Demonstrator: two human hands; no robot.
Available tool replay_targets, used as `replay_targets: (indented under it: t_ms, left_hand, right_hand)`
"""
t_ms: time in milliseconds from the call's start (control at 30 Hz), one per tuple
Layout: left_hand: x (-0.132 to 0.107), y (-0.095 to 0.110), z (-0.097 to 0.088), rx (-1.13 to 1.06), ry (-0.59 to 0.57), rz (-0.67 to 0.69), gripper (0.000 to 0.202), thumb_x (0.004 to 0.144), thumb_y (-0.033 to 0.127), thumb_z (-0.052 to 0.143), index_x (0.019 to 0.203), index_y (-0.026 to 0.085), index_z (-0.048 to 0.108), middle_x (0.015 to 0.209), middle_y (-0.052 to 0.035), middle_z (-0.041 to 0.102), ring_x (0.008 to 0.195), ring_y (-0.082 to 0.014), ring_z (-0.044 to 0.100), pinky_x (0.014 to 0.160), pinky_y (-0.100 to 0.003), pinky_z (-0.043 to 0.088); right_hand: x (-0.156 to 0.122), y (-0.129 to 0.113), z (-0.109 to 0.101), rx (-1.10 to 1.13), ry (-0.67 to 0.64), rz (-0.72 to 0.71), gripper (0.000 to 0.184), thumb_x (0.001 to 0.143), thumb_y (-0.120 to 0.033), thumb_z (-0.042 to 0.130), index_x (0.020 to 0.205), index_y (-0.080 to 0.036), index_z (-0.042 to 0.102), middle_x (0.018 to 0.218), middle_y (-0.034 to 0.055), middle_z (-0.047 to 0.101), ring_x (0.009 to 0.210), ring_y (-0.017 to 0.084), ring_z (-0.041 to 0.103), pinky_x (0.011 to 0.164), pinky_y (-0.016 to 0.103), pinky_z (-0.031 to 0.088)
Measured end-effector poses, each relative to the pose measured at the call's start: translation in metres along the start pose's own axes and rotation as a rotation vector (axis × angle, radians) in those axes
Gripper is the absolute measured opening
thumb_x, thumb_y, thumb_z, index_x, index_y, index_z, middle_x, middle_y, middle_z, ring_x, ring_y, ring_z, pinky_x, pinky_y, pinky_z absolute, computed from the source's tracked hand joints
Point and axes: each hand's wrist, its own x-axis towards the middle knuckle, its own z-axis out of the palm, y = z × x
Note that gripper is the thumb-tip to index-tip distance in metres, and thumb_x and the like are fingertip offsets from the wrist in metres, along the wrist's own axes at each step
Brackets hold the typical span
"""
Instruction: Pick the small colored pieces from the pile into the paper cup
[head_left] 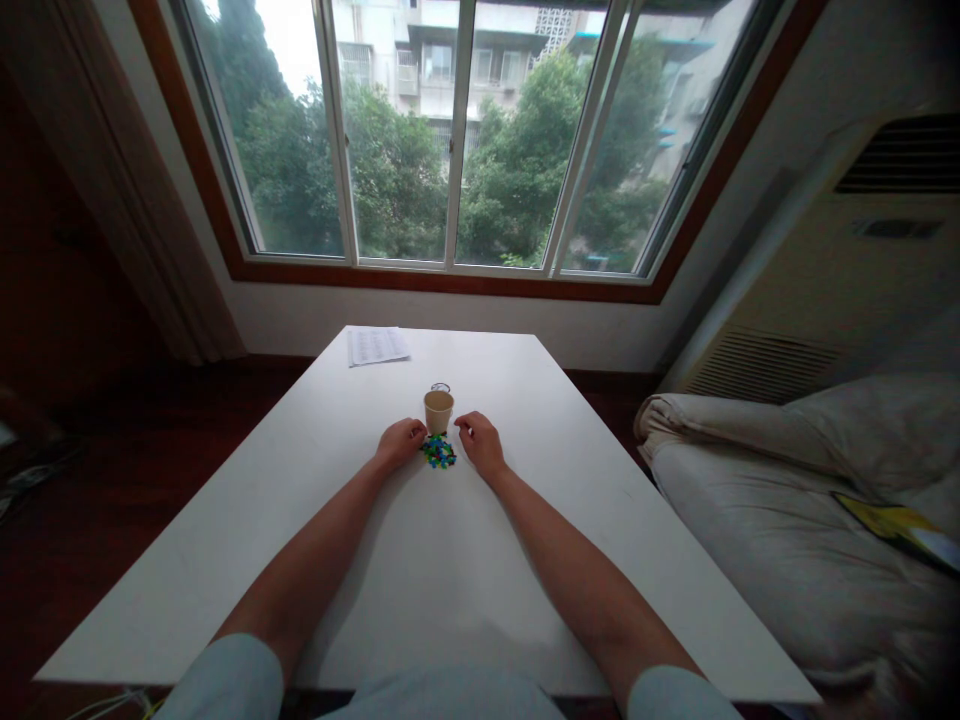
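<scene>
A small heap of blue and green pieces (439,452) lies on the white table (315,540), just in front of a tan paper cup (438,411) that stands upright. My left hand (400,442) rests on the table at the heap's left edge, its fingers curled in and touching the pieces. My right hand (480,440) rests to the right of the heap, fingers bent in a loose pinch near the cup's base. What either hand holds, if anything, is too small to make out. A small dark object (440,387) sits behind the cup.
A printed sheet of paper (377,345) lies at the table's far left corner. A bed with pale bedding (787,520) and a yellow book (900,527) stands to the right. A large window (457,130) fills the far wall, with an air conditioner (840,270) at right.
</scene>
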Motion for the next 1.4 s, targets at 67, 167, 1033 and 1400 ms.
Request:
replay_targets:
  t_ms: [67, 167, 1033, 1400]
  left_hand:
    - [0.000, 0.000, 0.000, -0.001, 0.005, 0.010, 0.024, 0.090, 0.031, 0.050, 0.094, 0.022, 0.073, 0.096, -0.0042, 0.071, 0.086, -0.0169, 0.061, 0.071, -0.026, 0.040]
    - [-0.001, 0.000, 0.000, -0.005, 0.006, 0.016, 0.025, 0.090, 0.031, 0.050, 0.094, 0.022, 0.073, 0.096, -0.0044, 0.071, 0.086, -0.0169, 0.061, 0.071, -0.025, 0.040]
    - [-0.001, 0.006, 0.000, -0.002, 0.007, 0.005, 0.024, 0.090, 0.032, 0.051, 0.093, 0.022, 0.073, 0.096, -0.0047, 0.072, 0.087, -0.0173, 0.061, 0.076, -0.026, 0.042]
    - [-0.001, 0.001, 0.002, 0.011, 0.015, 0.033, 0.024, 0.090, 0.032, 0.050, 0.091, 0.022, 0.072, 0.094, -0.0047, 0.071, 0.084, -0.0172, 0.061, 0.072, -0.026, 0.040]
  right_hand:
    - [0.000, -0.002, -0.001, -0.011, 0.016, -0.006, 0.026, 0.089, -0.013, 0.045, 0.098, -0.021, 0.069, 0.094, 0.0067, 0.066, 0.091, 0.021, 0.059, 0.083, 0.034, 0.050]
    - [0.001, -0.008, -0.005, -0.031, 0.055, -0.025, 0.031, 0.094, -0.017, 0.044, 0.114, -0.022, 0.067, 0.108, 0.0085, 0.066, 0.104, 0.022, 0.058, 0.090, 0.037, 0.052]
    - [0.010, -0.025, 0.001, -0.133, -0.112, -0.210, 0.052, 0.094, -0.027, 0.054, 0.146, -0.023, 0.046, 0.147, 0.0113, 0.048, 0.140, 0.029, 0.037, 0.116, 0.050, 0.033]
    - [0.008, -0.026, -0.004, -0.090, -0.051, -0.156, 0.045, 0.096, -0.030, 0.053, 0.140, -0.025, 0.051, 0.145, 0.0104, 0.048, 0.136, 0.027, 0.041, 0.114, 0.049, 0.036]
